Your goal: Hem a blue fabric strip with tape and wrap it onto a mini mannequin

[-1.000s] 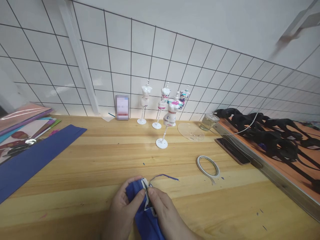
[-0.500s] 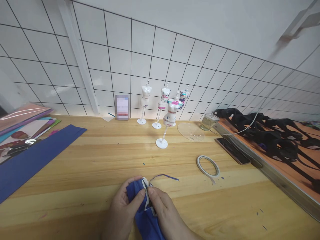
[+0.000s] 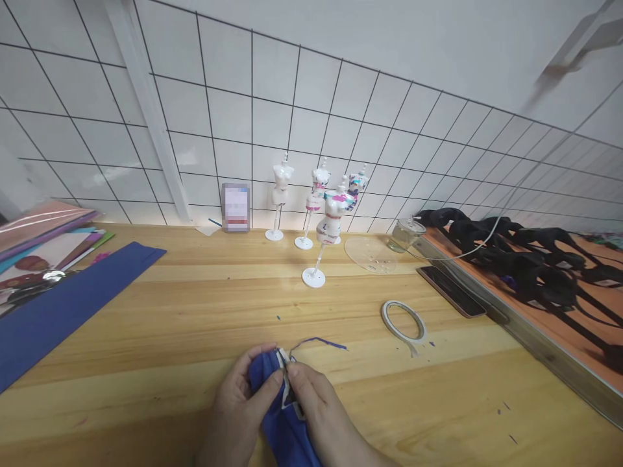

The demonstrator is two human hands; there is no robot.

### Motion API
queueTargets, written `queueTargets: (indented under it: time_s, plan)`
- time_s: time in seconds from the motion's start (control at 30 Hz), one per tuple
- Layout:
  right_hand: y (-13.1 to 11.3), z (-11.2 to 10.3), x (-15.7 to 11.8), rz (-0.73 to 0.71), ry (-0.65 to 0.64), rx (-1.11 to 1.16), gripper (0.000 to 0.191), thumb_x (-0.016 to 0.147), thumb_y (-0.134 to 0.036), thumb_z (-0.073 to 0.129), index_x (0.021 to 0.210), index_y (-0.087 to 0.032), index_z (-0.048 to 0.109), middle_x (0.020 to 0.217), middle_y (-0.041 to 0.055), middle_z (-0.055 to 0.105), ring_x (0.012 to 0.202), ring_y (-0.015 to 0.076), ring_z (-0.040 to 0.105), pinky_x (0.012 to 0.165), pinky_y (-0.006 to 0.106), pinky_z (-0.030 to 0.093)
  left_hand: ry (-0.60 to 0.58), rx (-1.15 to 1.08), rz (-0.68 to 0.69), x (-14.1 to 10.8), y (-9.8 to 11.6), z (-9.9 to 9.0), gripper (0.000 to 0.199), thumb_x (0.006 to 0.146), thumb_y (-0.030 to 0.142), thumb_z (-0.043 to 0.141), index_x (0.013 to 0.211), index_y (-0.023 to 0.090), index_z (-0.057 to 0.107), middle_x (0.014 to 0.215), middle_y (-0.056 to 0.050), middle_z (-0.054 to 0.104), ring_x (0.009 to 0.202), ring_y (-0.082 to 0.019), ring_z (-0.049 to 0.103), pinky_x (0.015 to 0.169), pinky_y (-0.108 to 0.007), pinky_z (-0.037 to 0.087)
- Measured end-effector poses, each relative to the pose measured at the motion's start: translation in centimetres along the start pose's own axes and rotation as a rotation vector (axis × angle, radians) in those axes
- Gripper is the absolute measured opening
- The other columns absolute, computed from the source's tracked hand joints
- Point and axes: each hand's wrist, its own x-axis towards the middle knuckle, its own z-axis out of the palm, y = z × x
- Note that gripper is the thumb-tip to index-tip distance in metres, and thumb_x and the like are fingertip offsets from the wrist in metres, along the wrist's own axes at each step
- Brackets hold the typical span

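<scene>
A piece of blue fabric (image 3: 283,436) with a white edge strip hangs between my hands at the bottom centre. My left hand (image 3: 242,399) pinches its left side, thumb on top near the white strip. From the right, my right hand (image 3: 318,405) grips the strip's other side, thumb and fingertips close to my left thumb. A dark gap shows between the white edges. Beyond my fingertips a thin blue strand (image 3: 321,340) lies curved on the wooden table (image 3: 195,324). The fingers' undersides are hidden.
Several small white mannequins (image 3: 329,224) stand ahead. A tape roll (image 3: 387,321), a phone (image 3: 450,292), a glass jar (image 3: 405,235) and black straps (image 3: 549,279) are to the right. Long blue fabric (image 3: 82,305) and coloured sheets (image 3: 53,227) lie left.
The view has shifted very slightly. Both hands keep their hold on the blue fabric, whose upper left edge has drawn in a little to the right.
</scene>
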Motion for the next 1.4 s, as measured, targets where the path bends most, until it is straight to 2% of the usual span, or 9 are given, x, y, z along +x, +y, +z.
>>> queueTargets:
  time_s: [0.4, 0.67, 1.03, 1.13, 1.27, 1.4]
  plan:
    - [-0.2, 0.0, -0.2, -0.017, -0.009, 0.009, 0.041, 0.088, -0.052, 0.034, 0.072, -0.017, 0.046, 0.068, -0.0005, 0.04, 0.066, 0.0136, 0.038, 0.064, 0.026, 0.034, 0.021, -0.061, -0.029, 0.1, 0.2, 0.2, 0.054, 0.048, 0.035, 0.081, 0.094, 0.016, 0.06, 0.087, -0.006, 0.068, 0.08, -0.02, 0.061, 0.067, -0.026, 0.048]
    - [0.0, 0.0, -0.1, -0.015, -0.012, 0.02, 0.041, 0.088, -0.054, 0.035, 0.071, -0.017, 0.044, 0.066, -0.0013, 0.037, 0.064, 0.0132, 0.035, 0.061, 0.025, 0.031, 0.0, -0.094, -0.031, 0.2, -0.3, 0.0, 0.052, 0.052, 0.033, 0.08, 0.097, 0.016, 0.06, 0.084, -0.005, 0.069, 0.079, -0.018, 0.062, 0.067, -0.025, 0.048]
    - [0.1, 0.0, 0.1, -0.015, -0.002, 0.067, 0.041, 0.085, -0.055, 0.04, 0.066, -0.018, 0.041, 0.063, -0.0026, 0.035, 0.06, 0.0117, 0.031, 0.056, 0.023, 0.028, -0.023, -0.09, 0.006, 0.6, -1.4, -0.5, 0.052, 0.058, 0.034, 0.077, 0.102, 0.016, 0.058, 0.091, -0.008, 0.069, 0.082, -0.02, 0.062, 0.07, -0.027, 0.049]
    - [0.1, 0.0, 0.3, -0.007, -0.006, 0.117, 0.042, 0.084, -0.055, 0.043, 0.066, -0.017, 0.043, 0.062, -0.0027, 0.036, 0.059, 0.0113, 0.032, 0.055, 0.023, 0.028, -0.024, -0.095, -0.013, 0.4, -0.8, -0.3, 0.053, 0.055, 0.034, 0.079, 0.1, 0.016, 0.059, 0.09, -0.008, 0.069, 0.081, -0.02, 0.063, 0.07, -0.028, 0.049]
    - [-0.1, -0.1, 0.4, -0.014, 0.009, 0.208, 0.041, 0.083, -0.055, 0.045, 0.066, -0.018, 0.044, 0.063, -0.0027, 0.039, 0.059, 0.0112, 0.035, 0.057, 0.022, 0.031, -0.018, -0.12, -0.075, -0.2, 0.9, 0.2, 0.05, 0.055, 0.03, 0.079, 0.099, 0.017, 0.059, 0.089, -0.006, 0.07, 0.084, -0.021, 0.063, 0.073, -0.029, 0.049]
    - [-0.1, -0.4, 0.4, 0.003, 0.028, 0.18, 0.043, 0.083, -0.057, 0.042, 0.064, -0.018, 0.045, 0.059, -0.0031, 0.041, 0.056, 0.0113, 0.036, 0.055, 0.023, 0.03, -0.013, -0.2, -0.124, -0.3, 1.9, 0.5, 0.046, 0.053, 0.026, 0.079, 0.095, 0.018, 0.062, 0.082, -0.002, 0.07, 0.08, -0.02, 0.064, 0.074, -0.029, 0.048]
